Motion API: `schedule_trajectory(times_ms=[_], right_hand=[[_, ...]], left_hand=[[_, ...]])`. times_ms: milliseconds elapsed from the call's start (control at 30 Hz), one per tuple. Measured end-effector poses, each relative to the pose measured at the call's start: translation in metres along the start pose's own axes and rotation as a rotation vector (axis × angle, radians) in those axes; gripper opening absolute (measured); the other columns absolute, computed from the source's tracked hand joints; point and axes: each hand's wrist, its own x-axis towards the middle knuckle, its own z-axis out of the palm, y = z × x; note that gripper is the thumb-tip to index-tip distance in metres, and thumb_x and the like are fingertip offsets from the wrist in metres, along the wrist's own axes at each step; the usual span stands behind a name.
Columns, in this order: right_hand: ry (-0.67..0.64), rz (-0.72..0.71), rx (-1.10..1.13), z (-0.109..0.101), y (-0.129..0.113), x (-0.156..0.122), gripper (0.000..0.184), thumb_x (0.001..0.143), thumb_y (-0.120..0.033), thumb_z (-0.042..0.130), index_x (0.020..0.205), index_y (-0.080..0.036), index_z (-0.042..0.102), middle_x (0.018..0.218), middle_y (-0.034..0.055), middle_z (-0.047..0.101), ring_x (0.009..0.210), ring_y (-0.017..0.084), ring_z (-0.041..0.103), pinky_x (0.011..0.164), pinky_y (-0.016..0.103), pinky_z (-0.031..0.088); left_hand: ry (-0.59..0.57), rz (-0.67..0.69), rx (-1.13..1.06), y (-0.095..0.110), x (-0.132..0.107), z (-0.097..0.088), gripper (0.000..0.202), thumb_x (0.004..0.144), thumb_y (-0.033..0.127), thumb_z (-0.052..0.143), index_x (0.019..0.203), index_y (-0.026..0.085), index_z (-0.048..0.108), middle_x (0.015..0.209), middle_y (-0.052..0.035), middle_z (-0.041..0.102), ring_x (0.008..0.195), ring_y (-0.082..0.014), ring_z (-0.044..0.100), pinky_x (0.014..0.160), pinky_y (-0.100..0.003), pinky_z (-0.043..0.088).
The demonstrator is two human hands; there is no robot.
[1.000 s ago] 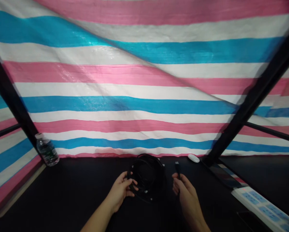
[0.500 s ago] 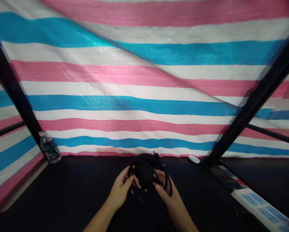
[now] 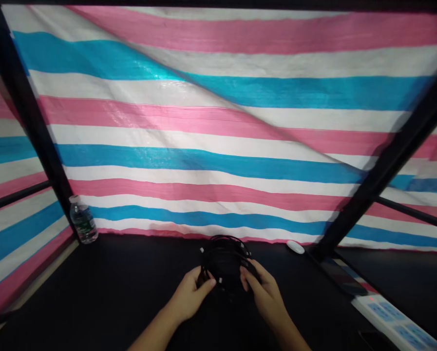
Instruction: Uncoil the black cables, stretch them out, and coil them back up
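Note:
A coiled black cable (image 3: 223,251) with small light-coloured tips sits between my hands, over the black tabletop (image 3: 130,282). My left hand (image 3: 192,295) is closed on the coil's left side, thumb on top. On the right side, my right hand (image 3: 264,290) grips the coil with the thumb along it and the fingers curled behind. The dark loops blend into the table, so I cannot tell how much of the coil rests on it.
A clear plastic bottle (image 3: 84,222) stands at the back left corner. A white mouse-shaped object (image 3: 295,247) lies at the back right. A power strip (image 3: 397,321) with blue sockets is at the right, beside a dark flat object (image 3: 377,340). Black posts and a striped sheet (image 3: 211,161) enclose the table.
The coil has turned in my hands and its loops lie differently; the plug end that stuck up at the top right no longer shows. The view has tilted slightly.

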Motion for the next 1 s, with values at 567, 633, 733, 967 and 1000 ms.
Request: schedule_trajectory(times_ms=[567, 633, 733, 967, 1000], right_hand=[[-0.065, 0.398, 0.456, 0.057, -0.044, 0.001, 0.055, 0.074, -0.066, 0.075, 0.068, -0.022, 0.041, 0.056, -0.0105, 0.037, 0.038, 0.001, 0.017, 0.034, 0.017, 0.016], [-0.029, 0.394, 0.374, 0.064, -0.032, 0.007, 0.054, 0.072, -0.068, 0.075, 0.075, -0.022, 0.047, 0.054, -0.0117, 0.037, 0.037, 0.002, 0.021, 0.034, 0.015, 0.017], [0.000, 0.361, 0.310, 0.072, -0.018, 0.013, 0.048, 0.074, -0.061, 0.077, 0.092, -0.024, 0.053, 0.049, -0.0137, 0.036, 0.036, 0.005, 0.028, 0.034, 0.014, 0.019], [0.026, 0.263, 0.313, 0.081, 0.001, 0.013, 0.059, 0.074, -0.061, 0.076, 0.115, -0.024, 0.057, 0.087, 0.0010, 0.065, 0.060, 0.014, 0.058, 0.038, 0.019, 0.037], [0.014, 0.248, 0.322, 0.081, 0.003, 0.012, 0.062, 0.074, -0.061, 0.077, 0.118, -0.023, 0.058, 0.094, 0.0039, 0.067, 0.066, 0.016, 0.061, 0.042, 0.022, 0.043]], left_hand=[[-0.413, -0.095, -0.981, 0.021, -0.015, -0.016, 0.078, 0.080, 0.060, 0.067, 0.144, 0.018, 0.053, 0.139, -0.0225, 0.061, 0.130, -0.0437, 0.055, 0.105, -0.064, 0.038], [-0.360, -0.133, -1.026, 0.018, -0.013, -0.022, 0.090, 0.080, 0.078, 0.056, 0.143, 0.014, 0.053, 0.138, -0.0257, 0.061, 0.129, -0.0454, 0.056, 0.103, -0.065, 0.040], [-0.212, -0.142, -1.024, 0.013, -0.008, -0.029, 0.098, 0.076, 0.087, 0.051, 0.141, 0.014, 0.052, 0.135, -0.0264, 0.063, 0.126, -0.0453, 0.059, 0.098, -0.063, 0.046], [0.281, -0.178, -0.729, 0.013, 0.004, -0.033, 0.043, 0.073, 0.036, 0.088, 0.101, 0.016, 0.062, 0.070, 0.0004, 0.067, 0.048, -0.0094, 0.059, 0.042, -0.017, 0.042], [0.322, -0.161, -0.724, 0.014, 0.005, -0.034, 0.041, 0.073, 0.041, 0.088, 0.092, 0.017, 0.059, 0.059, 0.0065, 0.058, 0.039, -0.0040, 0.044, 0.036, -0.013, 0.031]])
